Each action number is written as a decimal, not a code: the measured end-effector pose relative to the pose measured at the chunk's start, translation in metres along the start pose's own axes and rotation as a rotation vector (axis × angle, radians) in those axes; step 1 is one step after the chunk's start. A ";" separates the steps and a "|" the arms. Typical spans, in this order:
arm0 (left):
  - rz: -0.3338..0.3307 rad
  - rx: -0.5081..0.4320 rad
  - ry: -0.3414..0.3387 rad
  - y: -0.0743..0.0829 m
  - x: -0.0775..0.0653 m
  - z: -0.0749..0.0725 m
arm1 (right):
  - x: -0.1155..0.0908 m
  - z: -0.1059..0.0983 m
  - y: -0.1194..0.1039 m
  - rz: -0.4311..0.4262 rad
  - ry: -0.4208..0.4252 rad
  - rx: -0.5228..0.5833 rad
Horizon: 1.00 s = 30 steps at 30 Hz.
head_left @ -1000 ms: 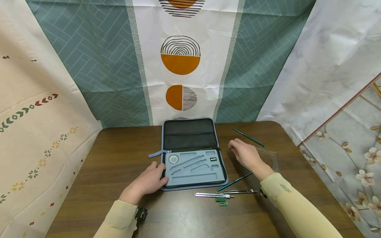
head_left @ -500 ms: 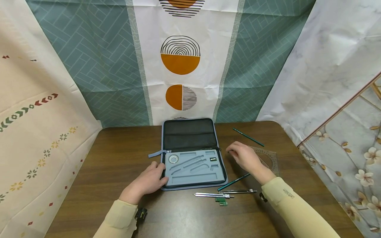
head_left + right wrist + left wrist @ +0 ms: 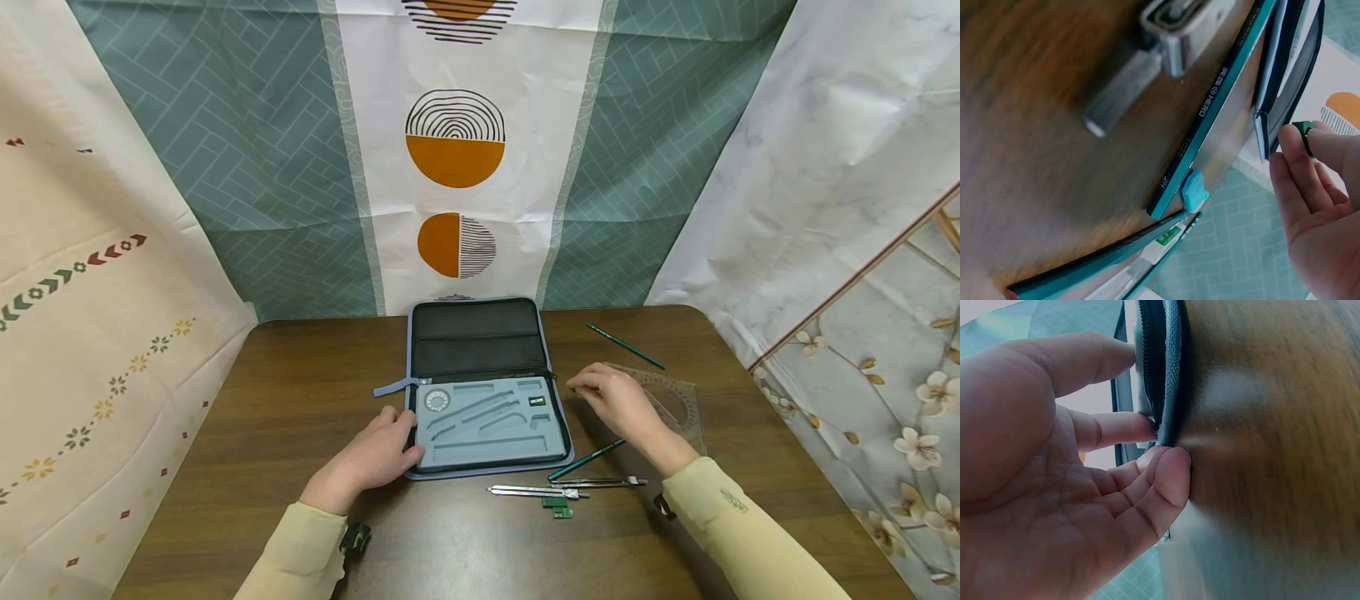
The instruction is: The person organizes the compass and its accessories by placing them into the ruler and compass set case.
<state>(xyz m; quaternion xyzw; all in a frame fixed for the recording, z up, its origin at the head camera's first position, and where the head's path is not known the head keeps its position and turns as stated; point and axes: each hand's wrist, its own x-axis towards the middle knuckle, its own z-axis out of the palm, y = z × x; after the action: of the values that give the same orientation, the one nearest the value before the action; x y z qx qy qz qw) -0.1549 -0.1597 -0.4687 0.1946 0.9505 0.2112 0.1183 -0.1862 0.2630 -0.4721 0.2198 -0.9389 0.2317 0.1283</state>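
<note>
An unzipped blue drawing-set case (image 3: 491, 464) lies spread on the table, its grey-blue insert shaped with several recesses. A round white dial-like piece (image 3: 437, 401) and a dark sharpener-like piece (image 3: 537, 402) sit in the insert. My left hand (image 3: 369, 454) rests at the case's left edge, thumb and fingertips touching the insert and zipper rim. My right hand (image 3: 617, 406) is just right of the case. In the right wrist view it pinches a small dark green piece (image 3: 1303, 135) between thumb and finger; fingers cover part of it, so its kind is unclear.
A transparent set square (image 3: 690, 404) lies partly under the right forearm. Two green pencils lie right of the case, the far pencil (image 3: 626, 346) and the near pencil (image 3: 588, 460). In front are a silver compass (image 3: 525, 492), a second metal instrument (image 3: 600, 482) and small green pieces (image 3: 555, 502).
My right hand has shifted slightly left, closer to the case, with the small green piece between its fingers. More of the set square shows. My left hand stays where it was.
</note>
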 end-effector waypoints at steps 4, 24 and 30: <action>0.002 -0.002 0.000 -0.001 0.001 0.001 | -0.002 0.000 -0.001 0.022 -0.004 0.046; -0.005 0.001 -0.007 0.002 0.000 -0.001 | -0.015 0.005 -0.011 0.072 0.048 0.085; -0.004 0.003 -0.006 0.002 0.000 -0.001 | -0.014 0.008 -0.015 0.086 0.045 0.103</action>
<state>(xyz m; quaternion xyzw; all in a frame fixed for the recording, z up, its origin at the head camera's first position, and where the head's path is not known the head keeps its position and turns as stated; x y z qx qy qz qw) -0.1542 -0.1583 -0.4663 0.1938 0.9509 0.2088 0.1212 -0.1684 0.2516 -0.4783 0.1806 -0.9312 0.2897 0.1277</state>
